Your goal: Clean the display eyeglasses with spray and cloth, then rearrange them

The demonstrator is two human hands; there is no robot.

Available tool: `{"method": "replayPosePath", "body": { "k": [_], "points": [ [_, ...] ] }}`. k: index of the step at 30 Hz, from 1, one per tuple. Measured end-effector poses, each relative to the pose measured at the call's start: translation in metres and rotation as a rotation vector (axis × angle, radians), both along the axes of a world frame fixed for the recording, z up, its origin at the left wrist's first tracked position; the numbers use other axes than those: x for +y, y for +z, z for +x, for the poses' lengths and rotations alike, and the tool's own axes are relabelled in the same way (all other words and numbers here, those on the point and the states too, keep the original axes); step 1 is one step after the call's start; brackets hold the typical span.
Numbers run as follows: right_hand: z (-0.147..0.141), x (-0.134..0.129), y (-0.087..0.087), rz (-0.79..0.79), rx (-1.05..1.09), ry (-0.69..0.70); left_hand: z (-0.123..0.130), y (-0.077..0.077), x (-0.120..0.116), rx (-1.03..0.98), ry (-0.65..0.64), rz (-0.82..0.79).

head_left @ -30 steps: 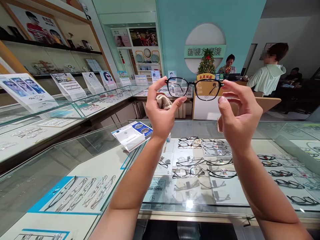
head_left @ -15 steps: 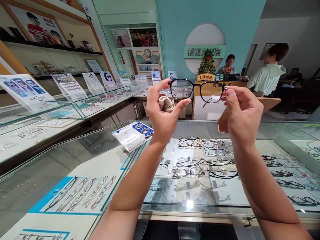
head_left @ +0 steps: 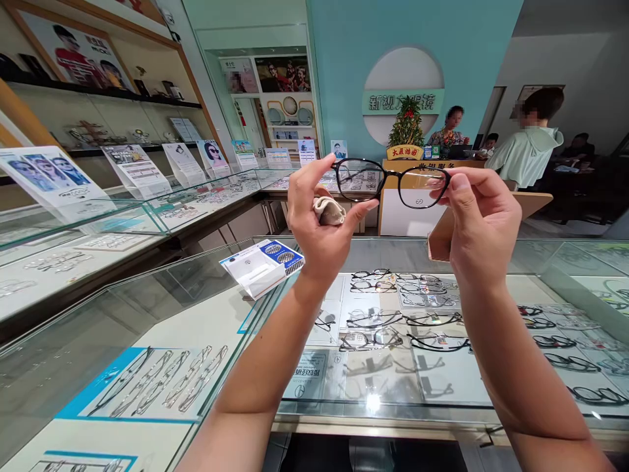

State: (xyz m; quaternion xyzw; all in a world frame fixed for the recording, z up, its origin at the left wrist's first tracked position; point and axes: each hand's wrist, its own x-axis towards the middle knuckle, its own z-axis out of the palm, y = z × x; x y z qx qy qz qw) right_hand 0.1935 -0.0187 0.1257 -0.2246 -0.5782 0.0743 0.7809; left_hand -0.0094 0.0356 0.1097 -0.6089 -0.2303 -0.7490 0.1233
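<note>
Black-framed glasses [head_left: 392,174] are held up above the glass counter, lenses facing me. My left hand [head_left: 319,223] pinches their left edge, with the thumb under the left lens. A crumpled beige cloth [head_left: 329,210] sits in that same palm. At the right end of the frame, my right hand [head_left: 481,223] has its thumb and index finger closed on the frame's corner. The far ends of the temples cannot be made out.
Below is a glass display case [head_left: 393,410] with rows of eyeglasses. A white and blue card stand [head_left: 260,267] rests on the glass. More display counters run along the left. People are around the wooden desk [head_left: 462,169] at the back.
The glasses have tilted slightly, and their right end sits a little lower and farther right. My right hand has shifted slightly right. A small person has come into view behind the desk.
</note>
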Motion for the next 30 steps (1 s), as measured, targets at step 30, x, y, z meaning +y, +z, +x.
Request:
{"method": "replayPosePath", "body": {
  "k": [30],
  "points": [
    [0.011,0.011,0.002,-0.137,0.071,0.209,0.006,0.005,-0.012,0.101,-0.160,-0.090]
  ]
}}
